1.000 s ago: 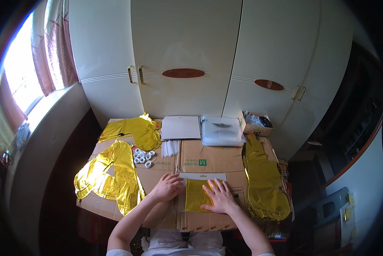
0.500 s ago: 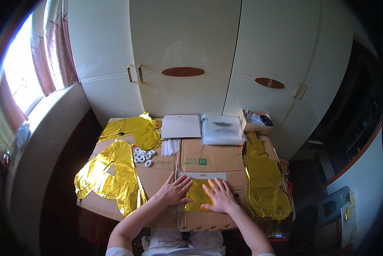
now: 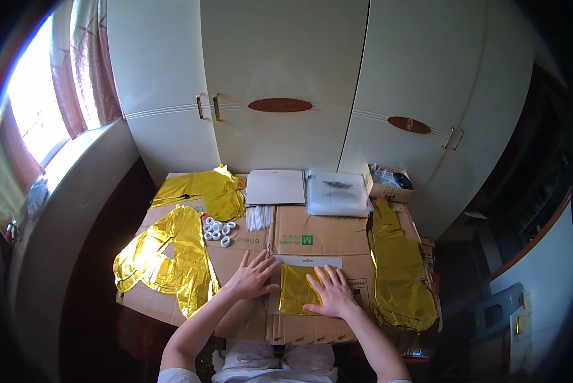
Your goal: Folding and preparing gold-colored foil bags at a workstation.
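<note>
A folded square of gold foil lies on a white backing card, whose top strip with a hang hole shows beyond the foil. My right hand is flat on the foil's right side with its fingers spread. Just left of the foil is my left hand, fingers stretched out and apart, holding nothing. Its fingertips are near the card's left edge; whether they touch it I cannot tell.
Cardboard covers the table. Large gold foil balloons lie at the left, back left and right. Farther back are white ribbon rolls, white straws, a card stack, clear bags and a small box.
My left hand has slid left, away from the foil. The right hand stays on the foil, almost unmoved. The whole view has shifted slightly.
</note>
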`<act>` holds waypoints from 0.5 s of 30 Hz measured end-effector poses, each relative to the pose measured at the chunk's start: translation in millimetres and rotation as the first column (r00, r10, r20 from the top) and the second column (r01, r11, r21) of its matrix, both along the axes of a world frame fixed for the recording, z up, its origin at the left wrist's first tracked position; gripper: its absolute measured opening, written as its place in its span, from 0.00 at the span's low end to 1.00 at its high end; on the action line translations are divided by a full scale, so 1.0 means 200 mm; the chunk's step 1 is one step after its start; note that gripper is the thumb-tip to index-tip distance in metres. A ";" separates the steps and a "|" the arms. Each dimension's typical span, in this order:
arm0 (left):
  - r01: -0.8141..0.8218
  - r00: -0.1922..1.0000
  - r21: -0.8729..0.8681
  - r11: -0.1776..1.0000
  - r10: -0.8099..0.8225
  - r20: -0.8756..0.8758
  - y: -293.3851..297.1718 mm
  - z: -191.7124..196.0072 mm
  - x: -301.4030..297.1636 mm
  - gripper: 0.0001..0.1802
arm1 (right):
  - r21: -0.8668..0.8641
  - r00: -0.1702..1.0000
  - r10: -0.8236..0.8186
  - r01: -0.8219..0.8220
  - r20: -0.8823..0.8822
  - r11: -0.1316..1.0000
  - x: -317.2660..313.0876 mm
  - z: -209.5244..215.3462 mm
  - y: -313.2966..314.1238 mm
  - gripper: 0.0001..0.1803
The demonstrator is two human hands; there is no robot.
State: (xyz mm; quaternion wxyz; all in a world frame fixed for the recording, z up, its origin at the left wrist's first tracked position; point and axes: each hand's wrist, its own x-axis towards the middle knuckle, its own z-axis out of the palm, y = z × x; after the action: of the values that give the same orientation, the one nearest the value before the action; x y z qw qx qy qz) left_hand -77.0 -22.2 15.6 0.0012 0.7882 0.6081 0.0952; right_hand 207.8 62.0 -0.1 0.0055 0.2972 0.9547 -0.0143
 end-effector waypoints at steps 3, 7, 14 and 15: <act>0.087 0.996 0.129 0.988 -0.087 0.000 0.00 0.00 0.02 0.29 | 0.000 1.000 -0.004 0.004 0.013 1.000 -0.01 0.00 0.00 0.52; 0.045 0.994 0.074 0.996 -0.052 0.095 0.02 0.01 0.00 0.16 | 0.006 1.000 0.001 -0.001 0.005 1.000 -0.01 0.00 0.00 0.52; -0.220 0.831 -0.110 0.969 0.245 0.499 0.21 -0.09 0.02 0.11 | 0.001 1.000 -0.007 0.007 0.011 1.000 0.00 0.01 0.00 0.53; -0.231 0.789 -0.186 0.955 0.296 0.539 0.25 -0.09 0.02 0.11 | 0.001 1.000 -0.009 0.009 0.019 1.000 0.01 0.01 0.00 0.53</act>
State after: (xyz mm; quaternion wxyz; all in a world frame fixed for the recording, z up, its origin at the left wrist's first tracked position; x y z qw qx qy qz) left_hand -73.9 28.4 -1.8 0.2096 0.6312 0.6890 0.2878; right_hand 208.9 61.6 1.2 0.0146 0.3018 0.9532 -0.0111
